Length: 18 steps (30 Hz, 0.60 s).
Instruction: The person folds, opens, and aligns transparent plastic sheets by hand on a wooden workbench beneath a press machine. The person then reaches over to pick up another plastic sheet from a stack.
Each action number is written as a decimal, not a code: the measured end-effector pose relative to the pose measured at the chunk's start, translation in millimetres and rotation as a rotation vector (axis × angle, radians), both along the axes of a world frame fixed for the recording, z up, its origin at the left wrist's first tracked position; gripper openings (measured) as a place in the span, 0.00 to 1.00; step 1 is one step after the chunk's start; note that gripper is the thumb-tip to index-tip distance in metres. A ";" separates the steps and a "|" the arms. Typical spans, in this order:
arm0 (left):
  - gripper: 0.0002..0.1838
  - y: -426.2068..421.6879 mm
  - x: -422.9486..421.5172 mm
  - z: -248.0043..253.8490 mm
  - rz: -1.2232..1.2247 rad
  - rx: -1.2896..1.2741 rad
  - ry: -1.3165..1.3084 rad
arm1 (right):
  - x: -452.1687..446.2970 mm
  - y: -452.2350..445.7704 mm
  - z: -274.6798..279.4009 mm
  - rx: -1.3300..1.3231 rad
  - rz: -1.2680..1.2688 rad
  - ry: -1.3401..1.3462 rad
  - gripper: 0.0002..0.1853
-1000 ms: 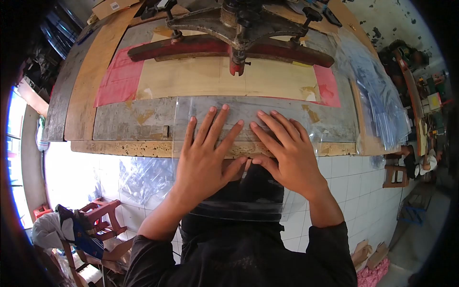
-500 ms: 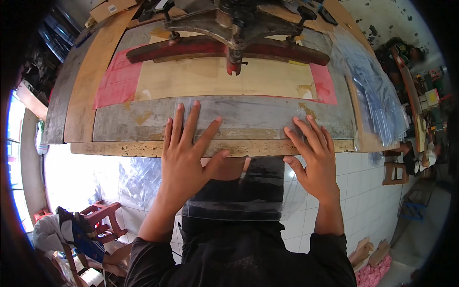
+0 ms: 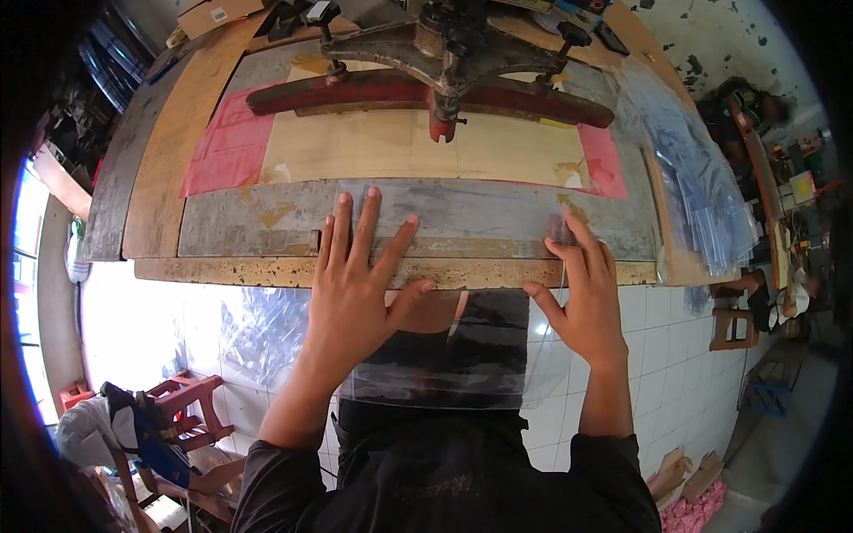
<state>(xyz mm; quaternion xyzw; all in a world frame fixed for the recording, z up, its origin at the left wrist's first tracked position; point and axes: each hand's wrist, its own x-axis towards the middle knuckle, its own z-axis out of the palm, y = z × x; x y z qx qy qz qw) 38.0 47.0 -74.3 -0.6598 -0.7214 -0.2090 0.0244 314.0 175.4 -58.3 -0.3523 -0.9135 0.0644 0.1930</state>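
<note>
A clear plastic sheet [image 3: 480, 209] lies on the grey metal bed [image 3: 218, 226] and hangs down over the wooden front edge [image 3: 213, 271]. My left hand [image 3: 355, 289] rests flat on the sheet's left part, fingers spread and thumb over the edge. At the sheet's right side is my right hand [image 3: 588, 302], its fingers partly bent and apart from the thumb. Its fingertips are slightly blurred against the plastic. Beyond both hands, a red-edged press bar [image 3: 378, 96] sits above a yellowish sheet [image 3: 355, 147] with pink ends [image 3: 227, 142].
Clear plastic sleeves [image 3: 697, 186] are piled on the right of the table. The dark press frame [image 3: 391, 58] stands at the back. A red stool [image 3: 191, 413] is at lower left, a brown stool [image 3: 735, 329] at right. Another person is partly visible at far right.
My right hand's fingers have bent and drawn in a little from their spread pose. My left hand stays flat on the plastic sheet. The view has shifted slightly.
</note>
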 end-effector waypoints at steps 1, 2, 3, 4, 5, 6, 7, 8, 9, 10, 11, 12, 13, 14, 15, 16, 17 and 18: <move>0.35 0.1 0.2 0.0 -0.001 0.002 -0.004 | -1.3 0.2 0.1 -0.011 -0.016 0.059 0.31; 0.35 0.0 0.2 -0.2 -0.002 0.003 -0.004 | -1.9 0.0 0.4 -0.010 -0.018 0.059 0.31; 0.35 -0.1 0.3 -0.8 -0.002 0.003 -0.005 | -2.4 -0.2 0.7 0.004 -0.012 0.027 0.31; 0.35 -0.2 0.3 -1.3 -0.001 0.003 -0.006 | -3.0 -0.4 1.0 0.019 -0.006 -0.005 0.32; 0.35 -0.3 0.2 -1.1 -0.001 0.004 -0.008 | -3.7 -0.7 1.4 0.020 -0.006 -0.006 0.32; 0.35 -0.4 0.0 -0.5 -0.002 0.000 -0.008 | -4.6 -1.0 1.8 0.031 -0.007 -0.023 0.31; 0.36 -0.2 -0.2 0.0 -0.003 -0.003 -0.007 | -5.4 -1.1 2.4 0.042 -0.008 -0.040 0.31; 0.36 0.0 -0.3 0.0 -0.004 -0.001 -0.010 | -6.3 -0.7 3.4 0.043 -0.009 -0.042 0.31; 0.36 0.2 -0.3 0.1 -0.004 0.001 -0.013 | -7.2 -0.1 5.0 0.035 -0.015 -0.053 0.31; 0.36 0.4 -0.2 0.1 -0.004 0.003 -0.015 | -8.0 0.4 5.9 0.025 -0.021 -0.064 0.31; 0.36 0.4 -0.3 0.2 -0.006 0.004 -0.018 | -8.7 0.6 5.1 0.026 -0.023 -0.066 0.31; 0.36 0.5 -0.5 0.3 -0.006 0.002 -0.017 | -9.4 0.9 3.2 0.024 -0.023 -0.068 0.31; 0.36 0.4 -0.7 0.3 -0.006 0.000 -0.016 | -10.4 1.0 1.3 0.022 -0.023 -0.070 0.32; 0.36 0.2 -0.7 0.3 -0.007 0.001 -0.018 | -11.7 -0.3 -0.2 0.023 -0.024 -0.072 0.32; 0.36 -0.1 -0.5 0.1 -0.004 -0.003 -0.010 | -12.7 -2.6 -1.8 -0.003 -0.024 -0.049 0.33; 0.36 0.0 -0.2 -0.4 -0.001 -0.007 -0.002 | -12.6 -3.7 -3.2 -0.029 -0.024 -0.028 0.35; 0.36 0.2 0.0 -1.3 -0.002 -0.007 -0.006 | -11.5 -3.8 -4.9 -0.029 -0.025 -0.031 0.35; 0.36 0.3 0.0 -2.3 -0.001 -0.002 -0.007 | -10.2 -4.0 -6.8 -0.020 -0.021 -0.042 0.36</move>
